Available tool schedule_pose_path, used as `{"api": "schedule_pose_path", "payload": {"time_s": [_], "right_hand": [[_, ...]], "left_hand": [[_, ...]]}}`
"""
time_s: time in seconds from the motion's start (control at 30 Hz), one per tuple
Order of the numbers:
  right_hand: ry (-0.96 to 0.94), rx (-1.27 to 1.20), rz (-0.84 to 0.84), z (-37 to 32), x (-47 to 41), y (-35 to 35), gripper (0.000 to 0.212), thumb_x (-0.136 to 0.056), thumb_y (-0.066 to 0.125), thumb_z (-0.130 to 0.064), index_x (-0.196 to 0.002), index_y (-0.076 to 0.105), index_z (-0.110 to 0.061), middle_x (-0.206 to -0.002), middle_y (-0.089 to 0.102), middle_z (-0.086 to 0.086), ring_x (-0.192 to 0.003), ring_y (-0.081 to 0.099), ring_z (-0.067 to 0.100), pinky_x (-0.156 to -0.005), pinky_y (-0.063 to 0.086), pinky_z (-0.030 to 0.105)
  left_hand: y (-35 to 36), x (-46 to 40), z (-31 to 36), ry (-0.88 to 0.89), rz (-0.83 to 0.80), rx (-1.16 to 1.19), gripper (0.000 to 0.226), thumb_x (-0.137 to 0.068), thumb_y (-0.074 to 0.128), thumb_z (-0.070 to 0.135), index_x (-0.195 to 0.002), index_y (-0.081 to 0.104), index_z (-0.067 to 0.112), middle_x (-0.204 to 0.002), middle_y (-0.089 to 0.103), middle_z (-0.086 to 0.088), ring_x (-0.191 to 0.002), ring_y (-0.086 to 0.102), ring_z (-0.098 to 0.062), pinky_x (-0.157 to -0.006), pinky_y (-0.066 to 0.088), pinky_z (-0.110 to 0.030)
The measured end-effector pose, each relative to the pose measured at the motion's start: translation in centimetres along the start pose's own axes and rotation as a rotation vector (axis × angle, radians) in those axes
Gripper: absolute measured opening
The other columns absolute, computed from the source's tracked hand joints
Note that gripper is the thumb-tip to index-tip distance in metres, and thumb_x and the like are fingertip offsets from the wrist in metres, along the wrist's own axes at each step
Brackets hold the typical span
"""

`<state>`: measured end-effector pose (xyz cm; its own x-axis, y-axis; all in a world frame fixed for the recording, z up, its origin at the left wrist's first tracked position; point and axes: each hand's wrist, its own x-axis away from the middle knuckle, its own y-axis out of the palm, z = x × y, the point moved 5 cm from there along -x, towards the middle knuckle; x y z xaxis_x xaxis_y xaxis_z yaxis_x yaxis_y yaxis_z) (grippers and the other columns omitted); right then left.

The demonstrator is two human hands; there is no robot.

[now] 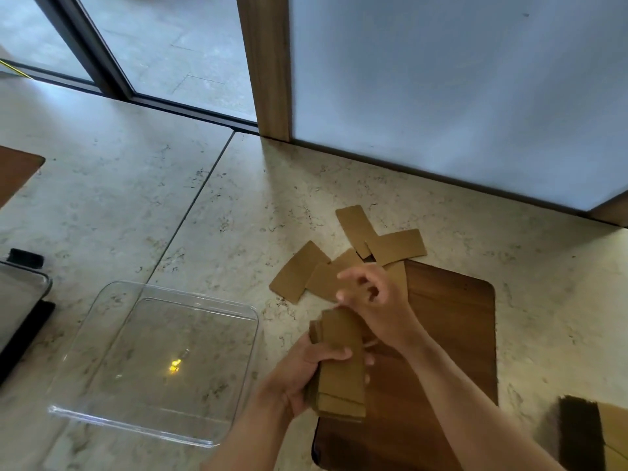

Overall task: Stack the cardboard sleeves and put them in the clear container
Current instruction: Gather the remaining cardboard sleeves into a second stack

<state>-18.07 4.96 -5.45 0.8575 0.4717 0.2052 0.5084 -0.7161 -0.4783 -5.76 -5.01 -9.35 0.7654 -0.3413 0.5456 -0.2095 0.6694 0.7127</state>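
Head view, left hand [299, 372]: clenched around a stack of sleeves [341, 362]
Right hand [373, 297]: fingers loosely spread, holding nothing, above the stack's far end
Stack: over the wooden board [452, 334], long axis pointing away
Container [153, 362]: on the worktop [136, 205], left of the stack

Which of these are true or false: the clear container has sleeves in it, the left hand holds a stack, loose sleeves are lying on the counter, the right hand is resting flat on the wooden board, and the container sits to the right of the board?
1. The clear container has sleeves in it. False: nothing lies inside it.
2. The left hand holds a stack of sleeves. True.
3. Loose sleeves lie on the counter. True.
4. The right hand rests flat on the wooden board. False: it is raised, fingers curled, above the loose sleeves.
5. The container sits right of the board. False: it is on the left.
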Motion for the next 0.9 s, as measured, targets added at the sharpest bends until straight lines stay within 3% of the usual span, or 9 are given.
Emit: {"api": "schedule_pose_path", "payload": {"time_s": [0.07, 0.2, 0.3, 0.37, 0.43, 0.57, 0.67, 0.77, 0.9], "right_hand": [[0.075, 0.194, 0.196, 1.6, -1.4, 0.0, 0.047, -0.091, 0.066, -0.053, -0.133, 0.06, -0.033, -0.125, 0.05, -0.009, -0.109, 0.048, 0.006, -0.101, 0.05, 0.037], [0.122, 0.722, 0.047, 3.2, -2.3, 1.7, 0.067, -0.083, 0.073, -0.058, -0.14, 0.051, -0.031, -0.137, 0.042, 0.0, -0.125, 0.04, 0.019, -0.108, 0.034, 0.035], [0.092, 0.354, 0.201, 3.3, -1.5, -0.1, 0.035, -0.086, 0.078, -0.035, -0.112, 0.058, -0.025, -0.114, 0.061, -0.003, -0.103, 0.057, 0.012, -0.094, 0.048, 0.026], [0.156, 0.051, 0.142, 2.9, -0.5, -1.8, 0.02, -0.09, 0.076, -0.023, -0.1, 0.058, -0.025, -0.099, 0.068, -0.003, -0.081, 0.066, 0.006, -0.068, 0.055, 0.018], [0.167, -0.124, -0.002, 1.3, 0.8, -3.7, 0.018, -0.089, 0.077, -0.022, -0.101, 0.065, -0.028, -0.094, 0.07, -0.008, -0.074, 0.069, 0.001, -0.061, 0.054, 0.014], [0.109, -0.003, -0.519, -1.8, 1.8, -3.8, 0.016, -0.087, 0.079, -0.026, -0.094, 0.075, -0.039, -0.092, 0.069, -0.023, -0.081, 0.063, -0.005, -0.072, 0.05, 0.014], [0.031, 0.157, -0.627, -3.4, 0.6, -0.9, 0.029, -0.084, 0.082, -0.024, -0.109, 0.071, -0.035, -0.1, 0.066, -0.018, -0.088, 0.063, -0.001, -0.074, 0.051, 0.019], [-0.054, 0.075, -0.472, -3.4, -1.7, 1.4, 0.051, -0.079, 0.086, -0.025, -0.121, 0.061, -0.04, -0.115, 0.06, -0.014, -0.097, 0.062, 0.007, -0.083, 0.058, 0.024], [0.128, 0.043, 0.129, -0.7, -6.1, 2.4, 0.033, -0.092, 0.071, -0.032, -0.124, 0.061, -0.033, -0.121, 0.057, -0.004, -0.113, 0.061, 0.022, -0.091, 0.054, 0.03]], "left_hand": [[-1.4, -0.2, 0.3, 0.134, 0.097, 0.131, 0.079, -0.08, 0.075, -0.009, -0.143, 0.057, 0.035, -0.126, 0.068, -0.03, -0.094, 0.069, -0.037, -0.084, 0.058, -0.055], [-2.6, -0.2, 1.0, 0.268, 0.221, 0.343, 0.07, -0.072, 0.091, 0.016, -0.134, 0.064, 0.033, -0.107, 0.068, -0.021, -0.089, 0.068, -0.032, -0.08, 0.058, -0.053], [-2.9, -0.4, 1.8, 0.314, 0.333, 0.373, 0.056, -0.079, 0.088, 0.033, -0.128, 0.063, 0.024, -0.103, 0.07, -0.019, -0.087, 0.07, -0.032, -0.076, 0.06, -0.051], [-3.3, -0.8, 2.2, 0.317, 0.447, 0.341, 0.053, -0.084, 0.084, 0.036, -0.129, 0.061, 0.018, -0.099, 0.071, -0.019, -0.083, 0.071, -0.033, -0.071, 0.06, -0.05], [-3.2, -1.1, 2.5, 0.281, 0.492, 0.271, 0.058, -0.083, 0.083, 0.041, -0.129, 0.059, 0.015, -0.095, 0.071, -0.02, -0.078, 0.071, -0.034, -0.067, 0.06, -0.048], [-1.5, -1.1, 2.4, -0.021, 0.259, -0.054, 0.072, -0.081, 0.066, 0.07, -0.129, 0.062, 0.016, -0.106, 0.075, -0.019, -0.088, 0.073, -0.036, -0.073, 0.062, -0.046], [0.4, -0.6, 1.7, -0.107, -0.087, -0.055, 0.055, -0.098, 0.056, 0.056, -0.134, 0.062, 0.014, -0.115, 0.073, -0.02, -0.099, 0.074, -0.033, -0.079, 0.064, -0.044], [-0.1, -0.7, 2.0, 0.015, -0.084, 0.133, 0.048, -0.094, 0.073, 0.031, -0.135, 0.063, 0.008, -0.115, 0.07, -0.024, -0.093, 0.073, -0.032, -0.077, 0.062, -0.043], [-2.9, -1.5, 2.5, 0.274, 0.187, 0.456, 0.074, -0.076, 0.089, 0.013, -0.142, 0.059, 0.026, -0.109, 0.068, -0.021, -0.088, 0.068, -0.032, -0.077, 0.061, -0.048]]}}
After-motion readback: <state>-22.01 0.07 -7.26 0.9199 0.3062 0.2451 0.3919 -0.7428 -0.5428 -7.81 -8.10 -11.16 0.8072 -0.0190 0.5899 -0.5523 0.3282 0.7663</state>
